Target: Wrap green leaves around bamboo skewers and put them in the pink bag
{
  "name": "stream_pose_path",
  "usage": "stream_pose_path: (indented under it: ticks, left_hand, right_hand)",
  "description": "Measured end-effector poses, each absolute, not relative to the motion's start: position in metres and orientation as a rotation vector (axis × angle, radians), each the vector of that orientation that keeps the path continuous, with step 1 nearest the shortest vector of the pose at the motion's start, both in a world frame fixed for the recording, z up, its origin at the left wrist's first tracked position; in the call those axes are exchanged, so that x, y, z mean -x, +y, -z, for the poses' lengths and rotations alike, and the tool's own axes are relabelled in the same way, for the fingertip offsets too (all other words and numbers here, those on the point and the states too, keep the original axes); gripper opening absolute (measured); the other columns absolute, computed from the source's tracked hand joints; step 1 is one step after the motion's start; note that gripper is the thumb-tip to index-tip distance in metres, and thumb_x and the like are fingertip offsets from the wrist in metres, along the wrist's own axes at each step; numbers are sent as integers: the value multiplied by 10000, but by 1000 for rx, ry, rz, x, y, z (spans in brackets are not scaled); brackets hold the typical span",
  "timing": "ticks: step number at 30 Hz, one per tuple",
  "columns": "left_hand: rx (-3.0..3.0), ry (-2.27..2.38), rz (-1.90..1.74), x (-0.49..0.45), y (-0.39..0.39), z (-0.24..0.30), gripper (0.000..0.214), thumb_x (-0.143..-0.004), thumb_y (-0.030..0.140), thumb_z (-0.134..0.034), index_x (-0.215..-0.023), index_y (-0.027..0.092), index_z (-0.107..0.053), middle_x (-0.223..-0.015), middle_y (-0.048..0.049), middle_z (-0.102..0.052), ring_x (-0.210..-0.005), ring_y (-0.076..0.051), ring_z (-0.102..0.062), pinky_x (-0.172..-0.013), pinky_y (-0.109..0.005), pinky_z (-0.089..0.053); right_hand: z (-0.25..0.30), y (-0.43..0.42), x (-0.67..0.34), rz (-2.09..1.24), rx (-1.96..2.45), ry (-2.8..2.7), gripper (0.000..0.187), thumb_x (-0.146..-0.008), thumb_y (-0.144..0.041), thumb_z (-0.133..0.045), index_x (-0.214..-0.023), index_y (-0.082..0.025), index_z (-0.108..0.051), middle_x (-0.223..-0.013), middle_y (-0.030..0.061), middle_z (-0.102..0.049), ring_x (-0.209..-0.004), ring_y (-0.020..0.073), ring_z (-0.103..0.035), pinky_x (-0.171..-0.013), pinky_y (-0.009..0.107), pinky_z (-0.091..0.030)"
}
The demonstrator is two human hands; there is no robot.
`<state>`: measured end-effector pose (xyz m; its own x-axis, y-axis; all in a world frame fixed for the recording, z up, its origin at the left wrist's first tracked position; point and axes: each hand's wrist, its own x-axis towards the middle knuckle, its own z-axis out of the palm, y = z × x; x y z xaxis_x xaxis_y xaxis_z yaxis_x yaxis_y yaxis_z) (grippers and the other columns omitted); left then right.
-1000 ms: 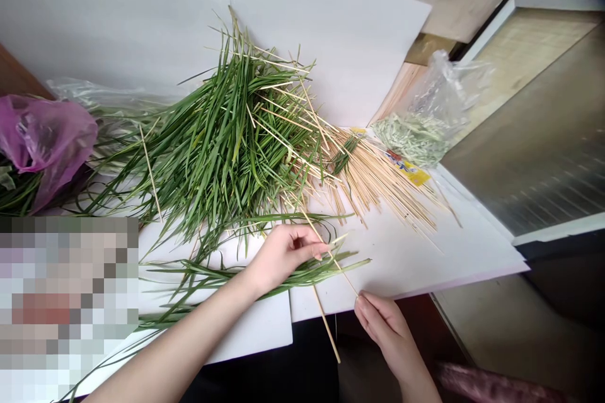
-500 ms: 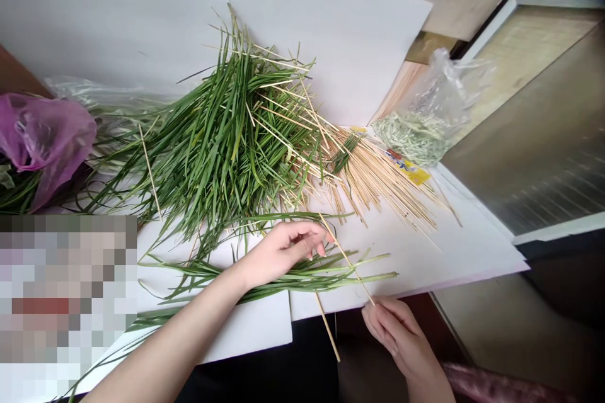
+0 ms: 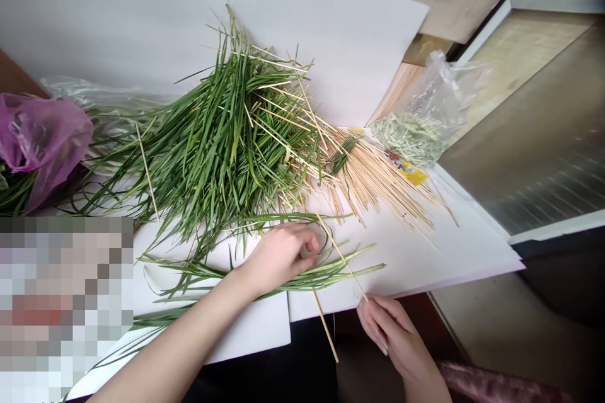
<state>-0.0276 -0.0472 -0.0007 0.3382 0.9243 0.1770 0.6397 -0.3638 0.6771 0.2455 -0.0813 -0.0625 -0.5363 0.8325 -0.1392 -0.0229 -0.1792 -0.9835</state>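
Here's the head cam view, looking down at the work. The left hand (image 3: 278, 258) is curled over a loose bunch of long green leaves (image 3: 326, 277), and its grip looks clenched on them. The blades stick out on both sides of the fist, running right across the board and off toward the lower left. One thin blade loops around just past the fingertips.

The right hand (image 3: 394, 337) sits down by the front edge of the table, its grip pinched on the end of a thin bamboo skewer (image 3: 343, 258). That skewer slants up past the left hand's fingers, really close, though I can't tell if they touch. A second skewer (image 3: 326, 330) pokes out from under the leaves and sticks out past the board's edge.

All this is on a white board (image 3: 416, 252). Behind the hands there's a big heap of green leaves (image 3: 227, 138) with skewers mixed in, and to its right a fan of loose skewers (image 3: 378, 192) lying over a yellow label (image 3: 406, 170). Past those is a clear plastic bag (image 3: 437, 94) holding pale green shreds (image 3: 409, 138). Far left, a pink plastic bag (image 3: 40, 141) sits on more greens (image 3: 16, 192). A pixelated patch (image 3: 61, 308) hides the lower left corner.
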Motion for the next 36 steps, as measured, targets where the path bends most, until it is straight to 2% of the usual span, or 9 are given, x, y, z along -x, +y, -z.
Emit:
stream_pose_path:
  ticks: [3,7,12,15,19,26,29,36]
  left_hand:
    - [-1711,1278,-978,31,-45,-1,59,-867,216,-646,-911,194,-612,-807,-8,-653,-699,-154,-569,-643,-263,-400]
    - [-1262,1058,-1256,33,-40,-2,233,-853,324,-716,-1017,173,-650,-747,18,-588,-670,-124,-529,-640,-243,-394]
    - [-1106,1037,-1414,33,-39,-5,223,-818,364,-777,-867,152,-726,-715,5,-617,-671,-109,-533,-666,-233,-416]
    - [-1009,991,-1443,33,-40,-7,227,-835,369,-767,-844,145,-731,-703,-7,-646,-634,-105,-560,-657,-236,-451]
    - [-880,911,-1444,33,-40,-8,224,-816,358,-789,-825,142,-729,-674,-4,-646,-559,-94,-567,-565,-224,-467]
    - [-881,948,-1434,34,-40,-6,253,-815,382,-788,-778,140,-725,-627,7,-608,-465,-50,-457,-416,-172,-348]
    - [-889,946,-1455,34,-40,-7,244,-805,375,-797,-777,140,-738,-640,6,-611,-451,-35,-428,-399,-162,-311]
    - [-876,953,-1498,33,-42,-12,187,-750,320,-847,-787,151,-775,-655,5,-617,-485,-46,-463,-404,-164,-347]
  right_hand:
    - [61,-81,-245,-1798,973,-1456,550,-1049,-541,-545,-618,-223,-420,-521,-50,-361,-459,136,-287,-477,302,-207]
    - [62,-82,-245,-1779,988,-1463,555,-1041,-556,-553,-617,-222,-426,-508,-53,-354,-453,132,-282,-473,298,-204]
    - [61,-83,-244,-1789,1030,-1435,580,-1017,-594,-588,-621,-215,-396,-537,-56,-327,-465,118,-244,-454,292,-157]
    - [57,-84,-242,-1778,1106,-1396,607,-960,-641,-646,-624,-213,-377,-578,-54,-303,-498,117,-226,-460,284,-144]
    - [53,-85,-240,-1752,1174,-1424,616,-933,-671,-654,-626,-209,-386,-587,-50,-296,-518,120,-219,-472,281,-151]
    - [51,-83,-240,-1754,1189,-1476,650,-915,-718,-634,-616,-212,-357,-590,-44,-303,-526,124,-232,-480,275,-144]
    - [53,-83,-241,-1759,1180,-1474,648,-924,-706,-637,-611,-209,-363,-598,-43,-303,-536,127,-243,-492,279,-152]
    - [54,-82,-242,-1771,1156,-1481,641,-945,-694,-623,-619,-206,-363,-602,-42,-308,-540,126,-244,-497,290,-152]
